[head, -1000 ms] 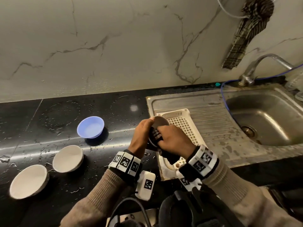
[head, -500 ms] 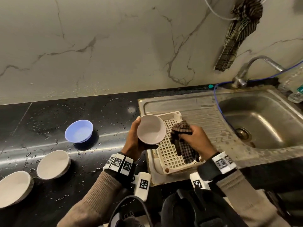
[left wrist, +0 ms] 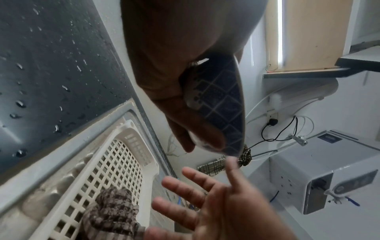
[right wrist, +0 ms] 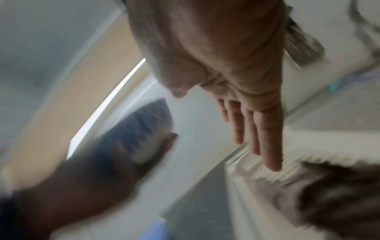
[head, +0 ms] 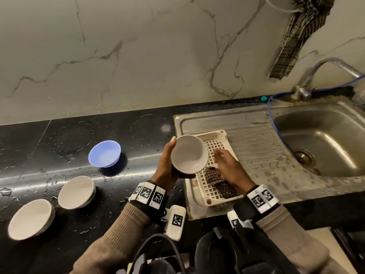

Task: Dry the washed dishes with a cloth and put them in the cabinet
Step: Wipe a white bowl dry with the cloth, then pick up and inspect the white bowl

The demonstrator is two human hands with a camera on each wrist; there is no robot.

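My left hand (head: pixel 167 167) grips a small bowl (head: pixel 189 153), white inside and blue-patterned outside (left wrist: pixel 222 104), tilted above the left edge of the cream drying rack (head: pixel 215 196). The checked cloth (head: pixel 219 181) lies bunched in the rack (left wrist: pixel 115 155), free of any hand. My right hand (head: pixel 227 165) hovers just above the cloth with straight, spread fingers (right wrist: pixel 265 134) and holds nothing. In the left wrist view the cloth (left wrist: pixel 111 212) sits below the right hand (left wrist: pixel 205 199).
Two white bowls (head: pixel 76 191) (head: pixel 30 218) and a light blue bowl (head: pixel 104 153) stand on the wet black counter (head: pixel 59 139) to the left. The steel sink (head: pixel 324 147) with its tap (head: pixel 308 80) is at right. A second checked cloth (head: pixel 300 32) hangs on the wall.
My right hand wiped the bowl with the cloth, carried the cloth down onto the rack and has let it go. The left hand keeps the bowl, now turned mouth-up.
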